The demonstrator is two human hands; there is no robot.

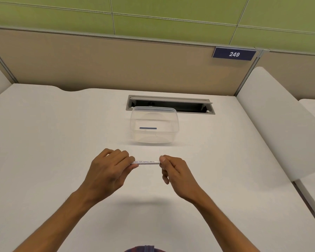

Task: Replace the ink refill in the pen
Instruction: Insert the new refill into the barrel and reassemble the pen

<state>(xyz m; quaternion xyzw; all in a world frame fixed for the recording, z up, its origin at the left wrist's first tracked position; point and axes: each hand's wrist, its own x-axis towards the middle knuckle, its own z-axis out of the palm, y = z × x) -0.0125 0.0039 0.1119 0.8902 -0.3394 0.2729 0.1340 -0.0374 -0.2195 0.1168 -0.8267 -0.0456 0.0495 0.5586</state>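
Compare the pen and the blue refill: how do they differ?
The pen is white with printed text; the refill is blue and plain. The pen is held above the table by the left hand and right hand; the refill lies in the clear box. Both lie level, left to right.

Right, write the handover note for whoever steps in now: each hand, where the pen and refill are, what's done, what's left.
Left hand: grip on one end of the white pen, held level above the table.
Right hand: fingertips pinch the pen's other end.
Blue refill: lies inside the clear plastic container beyond the hands; whether it is the new or old one cannot be told.
Done: pen picked up; it looks to be in one piece.
Left: open the pen, swap the refill, close the pen.
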